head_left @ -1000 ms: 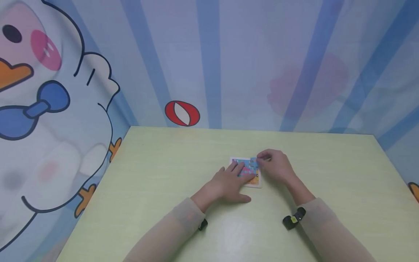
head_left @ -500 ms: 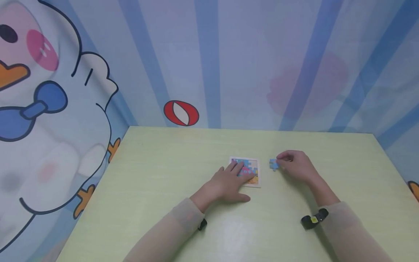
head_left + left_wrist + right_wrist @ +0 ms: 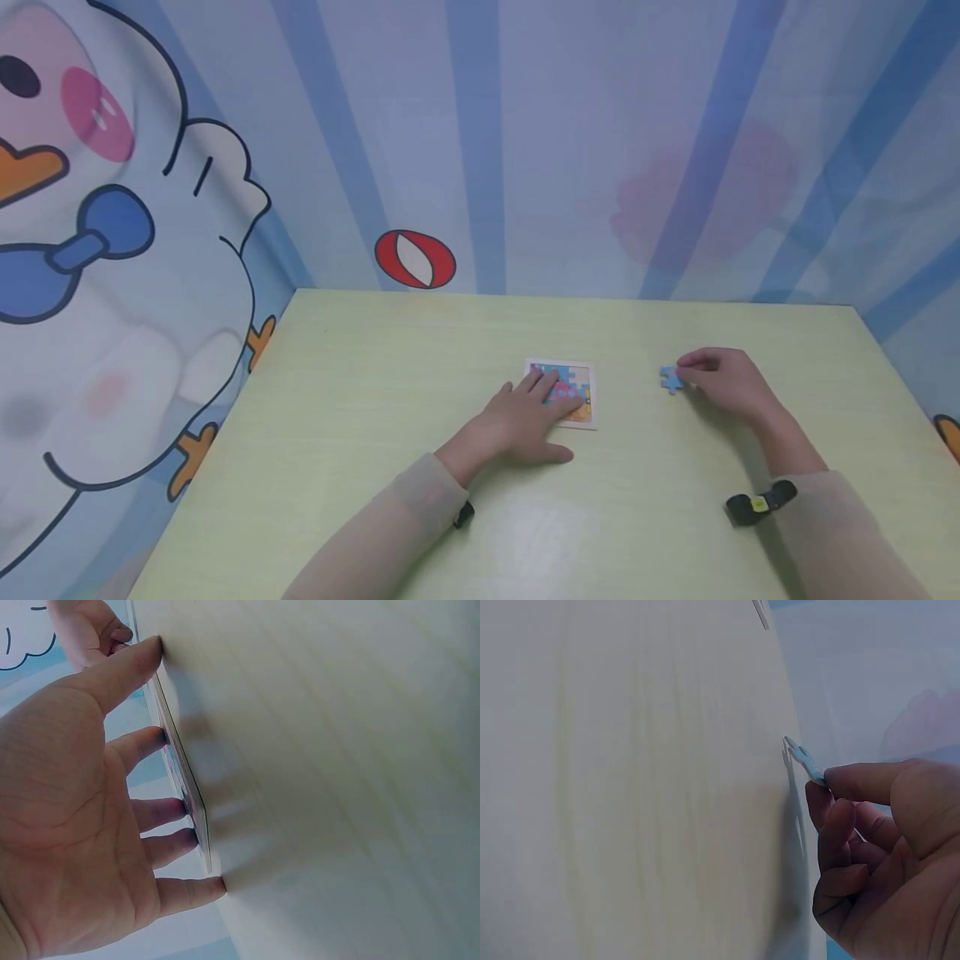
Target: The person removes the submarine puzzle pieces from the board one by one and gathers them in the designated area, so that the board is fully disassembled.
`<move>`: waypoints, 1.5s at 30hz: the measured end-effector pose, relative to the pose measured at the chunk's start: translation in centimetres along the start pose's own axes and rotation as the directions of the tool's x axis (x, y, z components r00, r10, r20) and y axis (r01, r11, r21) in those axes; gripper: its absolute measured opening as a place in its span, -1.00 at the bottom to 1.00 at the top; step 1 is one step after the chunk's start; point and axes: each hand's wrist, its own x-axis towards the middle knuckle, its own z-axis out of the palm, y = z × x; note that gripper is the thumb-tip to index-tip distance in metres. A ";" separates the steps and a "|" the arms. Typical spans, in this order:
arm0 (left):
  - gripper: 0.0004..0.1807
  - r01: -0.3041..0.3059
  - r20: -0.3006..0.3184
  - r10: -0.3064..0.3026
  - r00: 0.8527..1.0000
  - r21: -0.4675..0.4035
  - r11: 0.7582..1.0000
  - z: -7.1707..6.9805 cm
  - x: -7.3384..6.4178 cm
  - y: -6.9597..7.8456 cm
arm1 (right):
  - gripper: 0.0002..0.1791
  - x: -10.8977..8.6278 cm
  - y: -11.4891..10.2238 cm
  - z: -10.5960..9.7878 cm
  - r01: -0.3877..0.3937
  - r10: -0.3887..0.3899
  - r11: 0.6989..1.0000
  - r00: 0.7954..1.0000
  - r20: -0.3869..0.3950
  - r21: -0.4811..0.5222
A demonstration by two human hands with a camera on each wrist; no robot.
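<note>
Pinching puzzle piece (image 3: 670, 379) with right hand (image 3: 726, 383) toward far-right corner of table (image 3: 405, 350), with left hand (image 3: 521, 423) spread; likely light, stiff, best edge-held.

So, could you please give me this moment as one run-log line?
left hand: fingers on framed jigsaw puzzle | right hand: pinches blue jigsaw piece, right of puzzle | puzzle: pale gap near far right corner

A pale yellow-green, wood-grained table (image 3: 360, 400) meets a light-blue, darker-striped backdrop (image 3: 570, 125) at its far edge. Beyond the left edge spreads a white cartoon bird (image 3: 165, 300) (blue bow tie (image 3: 77, 252), orange feet (image 3: 195, 454)). A red-and-white oval (image 3: 415, 259) sits above the far edge, nearer the left corner.
</note>
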 end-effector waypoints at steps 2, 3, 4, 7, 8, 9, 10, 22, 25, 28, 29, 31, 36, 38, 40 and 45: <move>-0.12 0.001 0.002 -0.001 1.000 -0.001 1.000 0.0 0.0 0.0 | -0.60 -0.1 0.2 -0.3 -0.002 0.002 1.000 1.000 -0.006 -0.015; -0.12 0.002 0.002 -0.002 1.000 0.000 1.000 0.0 0.0 0.0 | -0.60 -0.1 0.4 -0.4 -0.003 0.003 1.000 1.000 -0.008 -0.022; -0.12 0.003 0.003 -0.003 1.000 0.001 1.000 0.0 0.0 0.0 | -0.60 -0.1 0.5 -0.5 -0.004 0.004 1.000 1.000 -0.010 -0.030; -0.12 0.004 0.004 -0.004 1.000 0.002 1.000 0.1 0.0 0.0 | -0.60 -0.1 0.8 -0.6 -0.007 0.006 0.999 1.000 -0.011 -0.043; -0.12 0.004 0.004 -0.004 1.000 0.002 1.000 0.1 0.0 0.0 | -0.60 -0.2 0.9 -0.6 -0.008 0.007 0.999 1.000 -0.012 -0.044; -0.12 0.004 0.005 -0.004 1.000 0.003 1.000 0.1 0.0 0.0 | -0.61 -0.2 0.9 -0.5 -0.009 0.009 0.999 1.000 -0.015 -0.048; -0.12 0.004 0.004 -0.004 1.000 0.003 1.000 0.1 0.0 0.0 | -0.61 -0.2 1.0 -0.5 -0.010 0.009 0.999 1.000 -0.018 -0.049; -0.12 -0.005 0.001 0.005 1.000 0.007 1.000 0.1 0.2 -0.1 | -0.61 -0.2 1.1 -0.5 -0.026 0.023 0.997 0.999 -0.039 -0.071; -0.12 -0.005 0.000 0.005 1.000 0.003 1.000 0.1 0.2 -0.1 | -0.60 -0.2 0.8 -0.6 -0.029 0.026 0.997 0.999 -0.038 -0.078; -0.12 -0.001 0.000 0.001 1.000 0.001 1.000 0.2 0.2 -0.1 | -0.60 -0.2 0.6 -0.6 -0.024 0.021 0.996 0.999 -0.045 -0.088; -0.12 0.003 -0.002 -0.003 1.000 -0.002 1.000 0.2 0.2 -0.1 | -0.61 -0.3 0.5 -0.6 -0.022 0.017 0.995 0.999 -0.049 -0.093; -0.11 0.008 -0.009 -0.008 1.000 -0.006 1.000 0.3 0.2 -0.1 | -0.61 -0.3 0.2 -0.5 -0.009 0.003 0.995 0.998 -0.059 -0.102; -0.08 0.010 -0.048 -0.010 0.999 -0.004 1.000 0.5 0.0 -0.1 | -0.60 -0.4 -0.9 -0.2 0.024 -0.028 0.996 0.998 -0.052 -0.085; -0.06 0.016 -0.062 -0.016 0.998 0.005 1.000 0.6 -0.2 -0.2 | -0.61 -0.5 -1.4 0.0 0.035 -0.038 0.997 0.999 -0.037 -0.076; -0.05 0.026 -0.073 -0.025 0.997 0.012 1.000 0.6 -0.3 -0.3 | -0.62 -0.5 -2.0 0.4 0.046 -0.047 0.997 0.999 -0.019 -0.070; -0.01 0.046 -0.088 -0.046 0.995 0.002 0.999 0.5 -0.8 -0.8 | -0.65 -0.3 -3.9 1.6 0.067 -0.066 0.995 0.998 0.012 -0.076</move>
